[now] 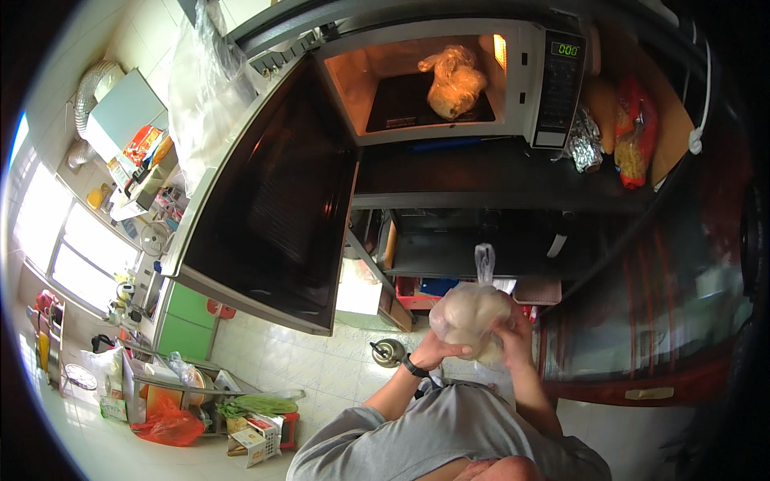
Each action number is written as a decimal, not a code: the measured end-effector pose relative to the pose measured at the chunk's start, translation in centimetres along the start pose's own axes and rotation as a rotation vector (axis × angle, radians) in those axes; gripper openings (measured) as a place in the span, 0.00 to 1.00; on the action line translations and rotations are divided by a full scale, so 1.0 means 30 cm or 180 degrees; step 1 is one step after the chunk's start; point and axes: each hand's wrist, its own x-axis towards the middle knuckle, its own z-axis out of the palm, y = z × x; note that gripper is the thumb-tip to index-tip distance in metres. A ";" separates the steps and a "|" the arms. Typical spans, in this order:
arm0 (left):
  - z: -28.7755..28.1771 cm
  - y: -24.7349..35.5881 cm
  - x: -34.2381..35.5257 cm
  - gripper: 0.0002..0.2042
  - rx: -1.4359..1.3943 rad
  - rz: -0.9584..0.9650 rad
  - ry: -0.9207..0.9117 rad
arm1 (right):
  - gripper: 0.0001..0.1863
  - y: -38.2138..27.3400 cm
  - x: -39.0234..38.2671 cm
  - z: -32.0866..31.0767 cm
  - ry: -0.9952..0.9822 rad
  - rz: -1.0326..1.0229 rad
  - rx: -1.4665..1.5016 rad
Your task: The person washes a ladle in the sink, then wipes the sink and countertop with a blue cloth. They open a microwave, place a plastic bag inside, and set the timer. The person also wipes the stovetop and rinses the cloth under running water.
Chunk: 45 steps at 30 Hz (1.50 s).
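Note:
In front of my chest I hold a see-through plastic bag [468, 311] packed with pale, round lumps; its twisted neck sticks up toward the shelf. My left hand [437, 351] grips it from the left side, with a dark band on the wrist. From the other side my right hand [513, 333] is closed around it, fingers pressed into the plastic. Beyond the bag a microwave [520, 80] stands with its door [277, 200] swung wide to the left. Inside its lit cavity sits another knotted plastic bag [455, 84], its contents tinted orange by the light.
Right of the microwave lie crumpled foil [585, 148] and a red-and-yellow packet [634, 140]. The dark shelf [497, 172] runs below it. A metal kettle [388, 352] stands on the tiled floor. Green vegetables [261, 404] and a red plastic bag [168, 425] are at lower left.

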 end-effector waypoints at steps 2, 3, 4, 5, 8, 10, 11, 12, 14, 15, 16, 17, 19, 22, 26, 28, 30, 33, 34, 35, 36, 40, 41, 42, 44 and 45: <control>-0.001 -0.006 -0.020 0.38 -0.0276 -0.0238 0.0212 | 0.35 -0.032 -0.005 0.038 -0.0075 0.0017 -0.0211; 0.008 -0.014 -0.022 0.34 -0.0441 -0.0115 0.0349 | 0.35 -0.041 0.008 0.052 -0.0155 -0.0068 -0.0379; 0.015 -0.033 -0.006 0.33 -0.0575 -0.0110 0.0488 | 0.36 -0.038 0.027 0.040 -0.0251 -0.0088 -0.0620; 0.019 -0.059 -0.005 0.33 -0.0714 -0.0142 0.0642 | 0.37 -0.019 0.043 0.032 -0.0329 -0.0071 -0.0854; -0.002 -0.152 0.048 0.28 -0.0834 -0.0243 0.0885 | 0.38 0.059 0.124 -0.032 -0.0434 -0.0100 -0.1751; -0.007 -0.164 0.107 0.28 -0.0977 -0.0156 0.0899 | 0.37 0.060 0.189 -0.045 -0.0439 0.0006 -0.1607; 0.001 -0.146 0.151 0.27 -0.0877 -0.0087 0.0915 | 0.37 0.046 0.233 -0.050 -0.0401 -0.0088 -0.1632; 0.012 -0.132 0.201 0.27 -0.0781 -0.0023 0.0930 | 0.36 0.031 0.277 -0.064 -0.0357 -0.0175 -0.1662; 0.004 -0.136 0.350 0.26 -0.0496 0.0083 0.0680 | 0.36 0.030 0.391 -0.138 -0.0178 -0.0397 -0.1814; 0.024 -0.128 0.432 0.24 -0.0260 0.0208 0.0592 | 0.36 0.023 0.459 -0.193 -0.0165 -0.0401 -0.1807; 0.022 -0.137 0.526 0.23 -0.0123 -0.0014 0.0536 | 0.36 0.015 0.512 -0.241 -0.0165 -0.0407 -0.1800; -0.001 -0.176 0.625 0.24 0.0006 -0.0072 0.0498 | 0.35 0.019 0.557 -0.281 -0.0119 -0.0518 -0.1921; -0.102 -0.293 0.800 0.27 0.0052 0.0249 0.0575 | 0.35 0.035 0.673 -0.299 -0.0139 -0.0820 -0.2099; -0.203 -0.397 0.940 0.32 0.0089 0.0532 0.0925 | 0.37 0.143 0.759 -0.302 0.0260 -0.0687 -0.3802; -0.155 -0.427 0.916 0.29 0.0275 -0.0195 0.0717 | 0.39 0.206 0.701 -0.349 0.1083 -0.1372 -0.4288; -0.178 -0.396 0.829 0.30 -0.0178 0.0416 0.0714 | 0.37 0.208 0.664 -0.285 0.1218 -0.1604 -0.4514; -0.090 -0.338 0.715 0.31 -0.0464 -0.0129 0.1156 | 0.35 0.206 0.597 -0.358 0.1431 -0.1717 -0.4855; -0.177 -0.178 0.435 0.26 -0.0742 -0.0052 0.0663 | 0.29 0.209 0.548 -0.340 0.1454 -0.1892 -0.5040; -0.205 -0.108 0.334 0.25 -0.0677 -0.0016 0.0641 | 0.29 0.212 0.542 -0.336 0.1438 -0.1871 -0.4940; -0.250 -0.057 0.234 0.24 -0.0684 0.0093 0.0805 | 0.28 0.225 0.544 -0.332 0.1411 -0.1865 -0.4825; -0.293 -0.016 0.130 0.23 -0.0699 0.0188 0.0982 | 0.28 0.242 0.539 -0.326 0.1368 -0.1838 -0.4716; -0.363 0.210 -0.227 0.20 -0.0246 0.0662 0.1684 | 0.20 0.155 0.539 -0.244 0.1413 -0.2406 -0.4443; -0.360 0.260 -0.281 0.22 -0.0049 0.0876 0.1862 | 0.18 0.077 0.557 -0.184 0.1293 -0.2760 -0.4229; -0.348 0.308 -0.331 0.23 0.0145 0.1080 0.2051 | 0.16 -0.020 0.564 -0.104 0.1158 -0.3093 -0.4009; -0.328 0.410 -0.398 0.23 -0.0161 0.1668 0.1954 | 0.05 -0.261 0.601 0.145 0.0737 -0.3740 -0.3018; -0.288 0.460 -0.405 0.23 -0.0246 0.1969 0.2032 | 0.03 -0.371 0.584 0.256 0.0367 -0.2920 -0.2734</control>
